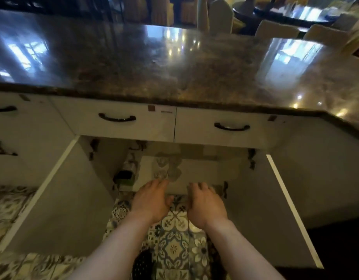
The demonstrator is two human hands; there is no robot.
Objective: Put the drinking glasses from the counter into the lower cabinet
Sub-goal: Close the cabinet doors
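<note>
Clear drinking glasses point(166, 168) stand upright, clustered on the white lower cabinet's shelf point(204, 172), doors open. Left hand point(152, 201) and right hand point(204, 207) hover apart, fingers loosely spread, holding nothing.

Two hands: left hand point(152, 201), right hand point(204, 207). Two open cabinet doors: left door point(59, 199), right door point(279, 209). Glasses point(166, 168) clustered inside; blur prevents an exact count.

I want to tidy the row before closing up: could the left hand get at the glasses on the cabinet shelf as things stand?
Probably yes. Both cabinet doors stand wide open, the left hand is at the shelf's front edge, and the glasses sit just beyond its fingertips with nothing between. The right hand is off to the side.
</note>
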